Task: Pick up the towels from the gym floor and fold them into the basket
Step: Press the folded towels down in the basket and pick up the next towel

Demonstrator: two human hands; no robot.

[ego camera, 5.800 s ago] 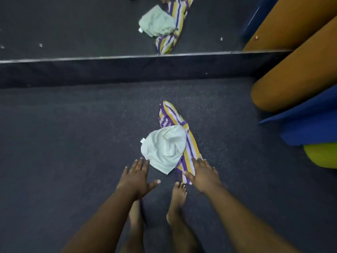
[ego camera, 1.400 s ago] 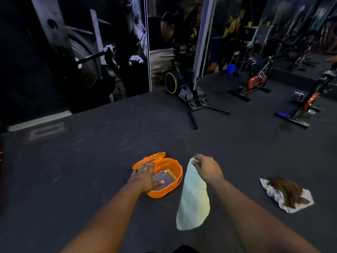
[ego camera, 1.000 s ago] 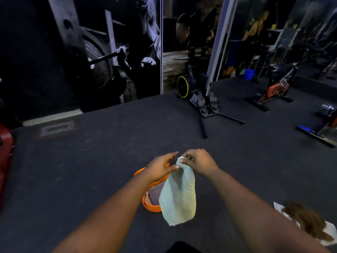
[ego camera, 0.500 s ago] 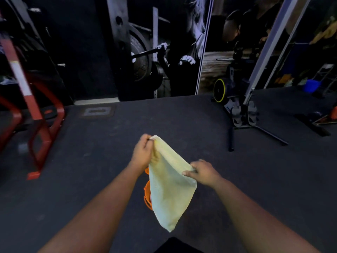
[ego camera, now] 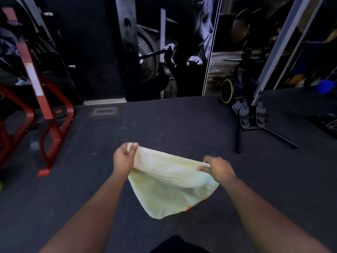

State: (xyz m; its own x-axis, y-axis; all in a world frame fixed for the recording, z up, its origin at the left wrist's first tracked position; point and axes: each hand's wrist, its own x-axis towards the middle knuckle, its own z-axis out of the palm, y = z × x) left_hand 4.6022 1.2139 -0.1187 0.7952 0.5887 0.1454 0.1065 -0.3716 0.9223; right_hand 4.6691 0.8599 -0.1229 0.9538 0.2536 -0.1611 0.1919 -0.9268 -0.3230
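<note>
Head view, looking down at a dark gym floor point(ego camera: 182, 125). Two bare arms reach forward from the near edge. Between them a pale yellow-green towel point(ego camera: 169, 185) is held in the air above the floor, at the middle of the scene. Its top edge is stretched taut and runs left to right, the left end a little farther and higher than the right; this is its long axis. The rest of the cloth hangs slack below that edge and narrows to a rounded point aimed toward the near side. The left hand point(ego camera: 123, 158) pinches the towel's left top corner, fingers curled around a small bunch of cloth. The right hand point(ego camera: 218, 168) grasps the right top corner, thumb and fingers closed on the edge. A small sliver of orange point(ego camera: 189, 208) peeks out at the towel's lower right edge; what it belongs to cannot be told. A red frame point(ego camera: 45, 114) stands far left. An exercise machine point(ego camera: 244, 106) stands far right.
</note>
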